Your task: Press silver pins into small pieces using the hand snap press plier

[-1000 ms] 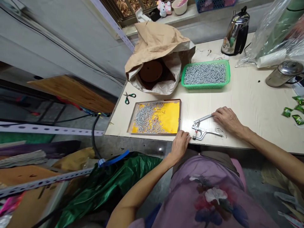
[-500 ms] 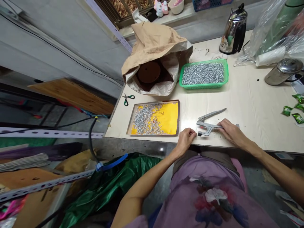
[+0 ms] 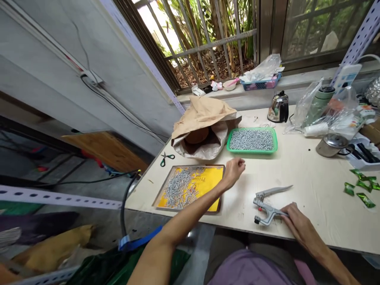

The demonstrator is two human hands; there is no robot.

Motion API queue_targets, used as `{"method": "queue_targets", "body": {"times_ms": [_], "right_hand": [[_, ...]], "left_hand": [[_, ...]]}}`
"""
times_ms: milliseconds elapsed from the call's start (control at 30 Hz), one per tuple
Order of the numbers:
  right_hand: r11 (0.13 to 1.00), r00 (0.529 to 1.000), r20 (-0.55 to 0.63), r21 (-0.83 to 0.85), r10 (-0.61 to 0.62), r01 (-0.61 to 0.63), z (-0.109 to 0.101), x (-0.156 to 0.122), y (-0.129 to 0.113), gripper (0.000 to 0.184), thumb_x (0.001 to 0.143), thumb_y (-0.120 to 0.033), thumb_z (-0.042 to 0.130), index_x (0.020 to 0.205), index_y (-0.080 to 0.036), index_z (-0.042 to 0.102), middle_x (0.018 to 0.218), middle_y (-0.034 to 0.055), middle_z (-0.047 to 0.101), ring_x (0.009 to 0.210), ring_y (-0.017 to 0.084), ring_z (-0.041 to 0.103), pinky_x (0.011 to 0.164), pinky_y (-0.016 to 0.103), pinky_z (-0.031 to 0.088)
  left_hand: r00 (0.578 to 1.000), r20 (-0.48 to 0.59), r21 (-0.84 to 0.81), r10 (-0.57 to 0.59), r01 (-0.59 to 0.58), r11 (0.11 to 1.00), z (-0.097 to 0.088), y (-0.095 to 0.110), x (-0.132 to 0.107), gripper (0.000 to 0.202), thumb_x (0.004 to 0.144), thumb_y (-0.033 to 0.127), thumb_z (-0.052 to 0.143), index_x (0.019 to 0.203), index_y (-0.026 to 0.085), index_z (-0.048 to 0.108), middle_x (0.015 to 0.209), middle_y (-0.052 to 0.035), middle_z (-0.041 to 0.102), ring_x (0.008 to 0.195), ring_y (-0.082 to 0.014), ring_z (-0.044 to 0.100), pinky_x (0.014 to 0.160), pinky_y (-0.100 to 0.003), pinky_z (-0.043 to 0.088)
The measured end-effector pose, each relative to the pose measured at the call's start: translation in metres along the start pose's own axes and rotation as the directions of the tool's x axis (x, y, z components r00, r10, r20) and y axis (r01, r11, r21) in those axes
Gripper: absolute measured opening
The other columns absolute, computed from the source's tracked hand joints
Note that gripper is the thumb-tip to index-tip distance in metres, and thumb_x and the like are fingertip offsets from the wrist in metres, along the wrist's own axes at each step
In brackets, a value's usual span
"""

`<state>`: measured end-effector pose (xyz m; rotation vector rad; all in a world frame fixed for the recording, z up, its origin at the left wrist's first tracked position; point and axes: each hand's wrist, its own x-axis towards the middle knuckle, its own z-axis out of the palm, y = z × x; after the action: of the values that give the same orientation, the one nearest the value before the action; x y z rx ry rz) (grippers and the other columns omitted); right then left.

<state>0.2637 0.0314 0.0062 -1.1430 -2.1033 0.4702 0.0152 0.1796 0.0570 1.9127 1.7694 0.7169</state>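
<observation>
My left hand (image 3: 234, 173) is raised above the table, between the yellow-bottomed tray and the green basket. Its fingers are pinched together, and whatever they may hold is too small to make out. My right hand (image 3: 297, 221) grips the lower handle of grey metal hand pliers (image 3: 270, 211) near the table's front edge. The pliers' jaws and upper handle stand apart, with a dark round tip at the lower jaw. Many small silver screw-like pieces (image 3: 179, 186) lie in the shallow tray (image 3: 219, 206). More such pieces (image 3: 251, 140) fill the green basket (image 3: 252, 152).
An open brown paper sack (image 3: 208, 109) stands behind the tray, with scissors (image 3: 167, 158) to its left. A steel kettle (image 3: 278, 107), a metal cup (image 3: 331, 145), plastic bags and green wrapped packets (image 3: 365, 200) occupy the right side of the table (image 3: 308, 178). A barred window lies beyond.
My left hand has moved up and away from the pliers' jaw, toward the basket. My right hand stays on the pliers. The view has tilted up, showing the window.
</observation>
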Motion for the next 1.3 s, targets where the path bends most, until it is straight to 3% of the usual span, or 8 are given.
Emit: {"method": "queue_targets", "body": {"times_ms": [100, 200, 333, 500, 633, 833, 1033, 1300], "right_hand": [[1.0, 1.0, 0.0, -0.021, -0.021, 0.021, 0.01, 0.001, -0.003, 0.013, 0.098, -0.02, 0.041, 0.095, -0.025, 0.052, 0.08, 0.001, 0.063, 0.069, 0.015, 0.063, 0.062, 0.027, 0.051], [0.997, 0.999, 0.009, -0.064, -0.053, 0.053, 0.019, 0.006, -0.006, 0.013, 0.098, -0.02, 0.041, 0.093, -0.025, 0.053, 0.079, 0.0013, 0.064, 0.069, 0.016, 0.063, 0.062, 0.029, 0.05], [0.988, 0.993, 0.052, -0.106, -0.103, 0.108, 0.029, 0.014, -0.009, 0.017, 0.098, -0.021, 0.04, 0.091, -0.024, 0.055, 0.079, 0.0034, 0.064, 0.07, 0.018, 0.062, 0.064, 0.031, 0.048], [0.978, 0.98, 0.087, -0.097, -0.177, 0.185, 0.044, 0.02, -0.007, 0.016, 0.097, -0.023, 0.041, 0.09, -0.024, 0.055, 0.076, 0.0035, 0.063, 0.07, 0.019, 0.06, 0.065, 0.031, 0.043], [0.969, 0.975, 0.098, -0.125, -0.2, 0.211, 0.053, 0.02, -0.004, 0.017, 0.098, -0.024, 0.041, 0.089, -0.023, 0.055, 0.075, 0.0032, 0.063, 0.069, 0.019, 0.058, 0.065, 0.032, 0.042], [0.958, 0.972, 0.035, -0.165, -0.232, 0.235, 0.06, 0.019, -0.003, 0.02, 0.1, -0.026, 0.039, 0.087, -0.022, 0.054, 0.071, 0.0023, 0.06, 0.064, 0.018, 0.055, 0.062, 0.031, 0.04], [0.973, 0.979, 0.099, -0.131, -0.177, 0.189, 0.063, 0.016, 0.003, 0.024, 0.1, -0.031, 0.037, 0.087, -0.026, 0.057, 0.074, 0.005, 0.062, 0.066, 0.021, 0.057, 0.063, 0.034, 0.041], [0.961, 0.97, 0.128, -0.157, -0.207, 0.226, 0.061, 0.018, 0.003, 0.027, 0.101, -0.032, 0.037, 0.089, -0.022, 0.059, 0.077, 0.0047, 0.063, 0.069, 0.019, 0.057, 0.064, 0.032, 0.038]], "left_hand": [[0.99, -0.133, 0.005, 0.042, -0.042, 0.999, -0.019, 0.025, 0.055, 0.013, 0.079, 0.006, 0.063, 0.089, 0.012, 0.07, 0.077, -0.0028, 0.07, 0.069, -0.0134, 0.064, 0.074, -0.026, 0.051], [0.959, -0.243, 0.056, 0.145, -0.135, 0.989, -0.039, 0.029, 0.07, 0.021, 0.079, 0.015, 0.071, 0.1, 0.013, 0.071, 0.094, -0.0068, 0.071, 0.068, -0.0123, 0.062, 0.073, -0.027, 0.051], [0.945, -0.238, 0.213, 0.224, -0.174, 0.961, -0.071, -0.001, 0.043, 0.013, 0.086, 0.02, 0.065, 0.095, 0.016, 0.073, 0.092, -0.0059, 0.07, 0.072, -0.0139, 0.062, 0.073, -0.025, 0.049], [0.989, -0.121, 0.452, -0.08, 0.127, 0.883, -0.099, -0.07, -0.008, 0.016, 0.087, 0.018, 0.058, 0.083, 0.016, 0.073, 0.082, -0.007, 0.069, 0.08, -0.0194, 0.064, 0.07, -0.026, 0.045], [0.96, -0.027, 0.537, -0.28, 0.25, 0.806, -0.099, -0.122, -0.03, 0.018, 0.087, 0.016, 0.054, 0.078, 0.014, 0.07, 0.079, -0.0089, 0.067, 0.084, -0.0222, 0.064, 0.073, -0.029, 0.047], [0.973, -0.145, 0.525, -0.18, 0.23, 0.819, -0.085, -0.166, -0.034, 0.029, 0.094, 0.027, 0.05, 0.112, 0.007, 0.062, 0.125, -0.0231, 0.059, 0.123, -0.0298, 0.052, 0.102, -0.045, 0.044], [0.992, 0.039, 0.474, -0.117, 0.084, 0.876, -0.056, -0.182, -0.072, 0.065, 0.098, 0.053, 0.032, 0.141, 0.005, 0.041, 0.147, -0.0261, 0.043, 0.145, -0.0319, 0.03, 0.116, -0.051, 0.029], [0.981, 0.177, 0.491, -0.08, -0.017, 0.871, -0.072, -0.175, -0.139, 0.048, 0.1, 0.041, 0.035, 0.138, 0.015, 0.05, 0.15, -0.017, 0.043, 0.146, -0.0277, 0.03, 0.116, -0.054, 0.028]]}}
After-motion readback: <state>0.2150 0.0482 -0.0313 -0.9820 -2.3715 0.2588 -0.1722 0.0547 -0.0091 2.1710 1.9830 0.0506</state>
